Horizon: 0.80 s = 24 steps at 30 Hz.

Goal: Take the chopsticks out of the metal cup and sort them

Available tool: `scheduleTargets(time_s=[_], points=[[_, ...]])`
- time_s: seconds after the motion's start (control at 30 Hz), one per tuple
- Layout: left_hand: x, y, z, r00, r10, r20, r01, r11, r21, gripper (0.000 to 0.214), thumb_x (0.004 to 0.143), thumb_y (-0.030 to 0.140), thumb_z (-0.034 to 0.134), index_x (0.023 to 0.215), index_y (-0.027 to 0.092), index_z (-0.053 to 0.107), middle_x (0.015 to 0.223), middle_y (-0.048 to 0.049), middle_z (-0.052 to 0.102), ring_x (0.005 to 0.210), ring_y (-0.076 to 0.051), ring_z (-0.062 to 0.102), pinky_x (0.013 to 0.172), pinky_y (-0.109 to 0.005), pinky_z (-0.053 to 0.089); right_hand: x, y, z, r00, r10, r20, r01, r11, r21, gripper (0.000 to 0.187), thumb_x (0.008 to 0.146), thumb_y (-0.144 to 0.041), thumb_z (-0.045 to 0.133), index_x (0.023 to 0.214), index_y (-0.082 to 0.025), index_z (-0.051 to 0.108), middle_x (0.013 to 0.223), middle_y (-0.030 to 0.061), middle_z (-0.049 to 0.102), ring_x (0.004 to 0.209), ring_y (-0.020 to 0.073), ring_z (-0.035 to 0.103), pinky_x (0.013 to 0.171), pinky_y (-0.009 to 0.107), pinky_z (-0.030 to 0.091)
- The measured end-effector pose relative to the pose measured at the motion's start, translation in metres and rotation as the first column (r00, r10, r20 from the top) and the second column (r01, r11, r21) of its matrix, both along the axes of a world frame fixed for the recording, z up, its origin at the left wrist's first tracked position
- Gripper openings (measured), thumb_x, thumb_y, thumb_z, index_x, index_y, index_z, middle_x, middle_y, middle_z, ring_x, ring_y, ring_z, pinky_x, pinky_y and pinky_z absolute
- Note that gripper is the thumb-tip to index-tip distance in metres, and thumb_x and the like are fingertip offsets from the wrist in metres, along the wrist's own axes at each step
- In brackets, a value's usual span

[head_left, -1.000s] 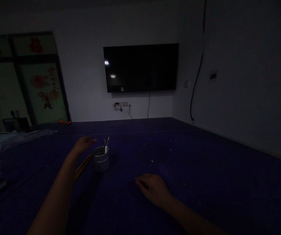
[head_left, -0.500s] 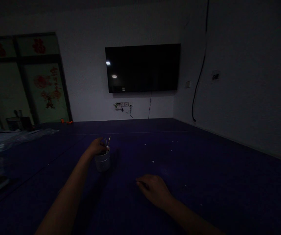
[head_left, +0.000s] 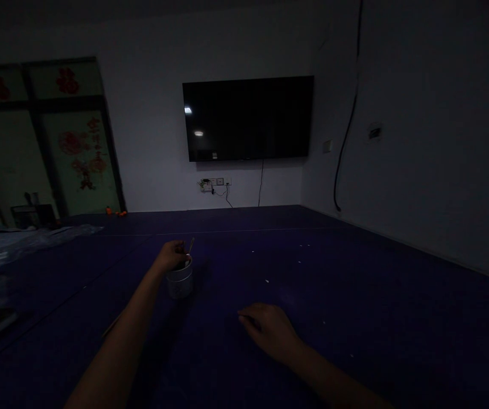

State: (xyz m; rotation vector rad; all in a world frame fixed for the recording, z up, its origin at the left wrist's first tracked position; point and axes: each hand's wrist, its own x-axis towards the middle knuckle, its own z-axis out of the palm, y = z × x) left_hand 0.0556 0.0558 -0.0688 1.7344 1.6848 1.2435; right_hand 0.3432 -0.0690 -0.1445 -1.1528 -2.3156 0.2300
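Observation:
A grey cylindrical cup (head_left: pixel 180 283) stands upright on the dark blue surface (head_left: pixel 227 363). My left hand (head_left: pixel 171 255) reaches over its rim with bent, closed fingers; what they grip is hidden in the dim light. A thin, light-coloured handle (head_left: pixel 191 245) sticks up from the cup beside my fingers, and a small white thing (head_left: pixel 188 258) shows at the fingertips. My right hand (head_left: pixel 270 329) rests on the surface, right of the cup and nearer to me. Its fingers are curled, thumb and fingertips together, with nothing visible in them.
Small white scraps (head_left: pixel 267 281) lie scattered to the right. Clear plastic sheeting (head_left: pixel 35 244) and dark items are at the left. A thin stick-like thing (head_left: pixel 112 325) lies by my left forearm. Beyond are a wall-mounted television (head_left: pixel 251 119), sockets and a hanging black cable (head_left: pixel 347 136).
My left hand has shifted slightly at the cup's mouth; the loop seen by its fingers before is now hidden. The cup and my right hand stay nearly the same.

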Motion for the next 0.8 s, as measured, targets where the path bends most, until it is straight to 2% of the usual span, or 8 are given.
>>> scheduleTargets(time_s=[0.13, 0.37, 0.8], points=[[-0.0006, 0.0004, -0.0018, 0.999, -0.025, 0.027, 0.024, 1.0, 0.019, 0.046, 0.053, 0.022, 0.072, 0.097, 0.012, 0.066, 0.069, -0.001, 0.067, 0.064, -0.017, 0.062, 0.057, -0.024, 0.046, 0.0005, 0.001, -0.0014, 1.0, -0.008, 0.02, 0.008, 1.0, -0.011, 0.033, 0.09, -0.028, 0.04, 0.101, -0.023, 0.07, 0.096, 0.0043, 0.071, 0.085, 0.0175, 0.064, 0.075, 0.027, 0.044], [-0.0025, 0.0024, -0.0054, 1.0, -0.012, 0.024, 0.011, 1.0, 0.018, 0.019, 0.052, 0.022, 0.069, 0.068, 0.014, 0.063, 0.061, 0.0014, 0.063, 0.058, -0.015, 0.058, 0.055, -0.023, 0.042, 0.0007, -0.0001, 0.0005, 1.0, 0.004, 0.02, -0.004, 1.0, -0.008, 0.032, 0.09, -0.028, 0.04, 0.1, -0.023, 0.07, 0.095, 0.0038, 0.071, 0.086, 0.0173, 0.064, 0.075, 0.026, 0.044], [-0.0019, 0.0028, -0.0041, 1.0, -0.005, -0.021, 0.005, 1.0, 0.006, 0.018, 0.054, 0.021, 0.065, 0.071, 0.014, 0.063, 0.059, 0.0021, 0.061, 0.06, -0.016, 0.058, 0.055, -0.023, 0.041, -0.0002, -0.0011, -0.0002, 1.0, -0.002, 0.011, 0.002, 1.0, 0.008, 0.03, 0.089, -0.027, 0.042, 0.099, -0.022, 0.07, 0.097, 0.0043, 0.071, 0.085, 0.0176, 0.065, 0.075, 0.026, 0.045]])
